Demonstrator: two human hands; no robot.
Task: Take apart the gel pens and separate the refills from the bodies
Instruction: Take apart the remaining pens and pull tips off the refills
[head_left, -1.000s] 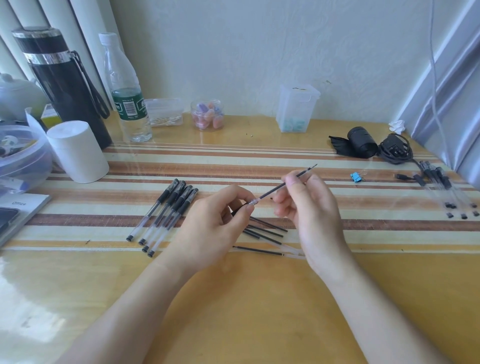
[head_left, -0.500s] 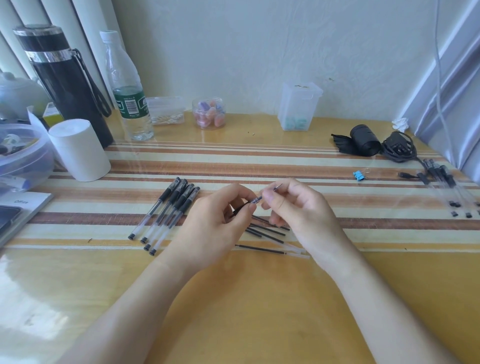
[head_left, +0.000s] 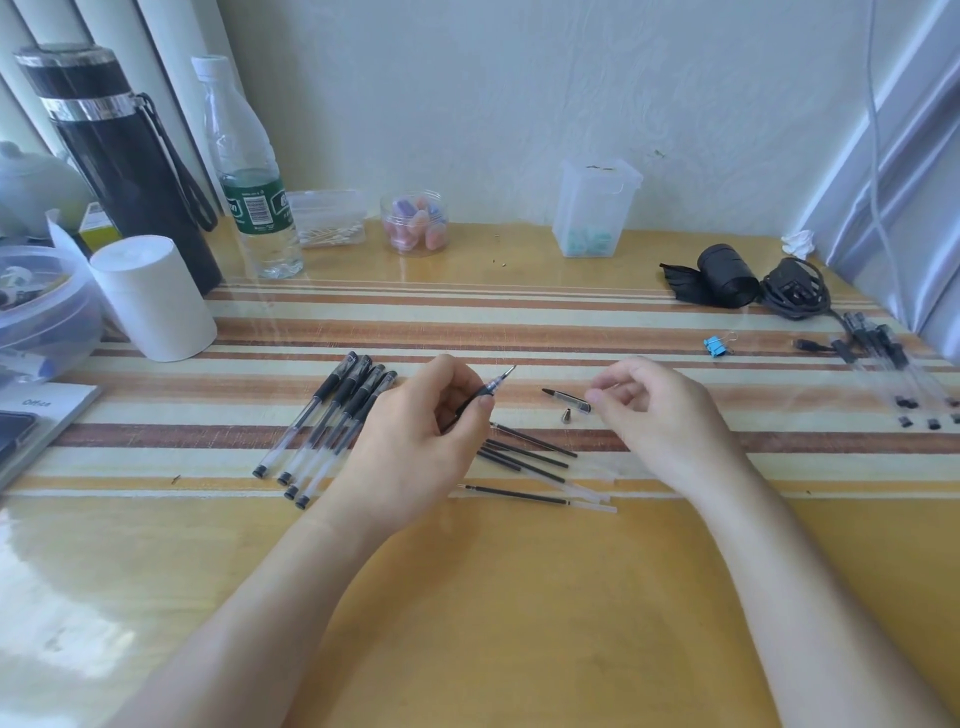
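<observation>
Four capped gel pens (head_left: 332, 426): side by side on the tabletop (head_left: 519, 623), left of centre. Left hand (head_left: 415, 441): grip clenched round an uncapped pen (head_left: 488, 391), tip pointing up and right. Loose refills (head_left: 535, 467): flat on the tabletop between the hands. Cap (head_left: 567, 401) and small metal tip (head_left: 566, 415): on the tabletop by the right fingertips. Right hand (head_left: 660, 415): grip released, fingers loosely curled. Clear pen bodies (head_left: 893, 364): far right.

Pretty bright daylight coming from the left, big white glare on the glossy counter (head_left: 67, 587) there. Soft shadows, edges bend wide-angle, slightly soft.
</observation>
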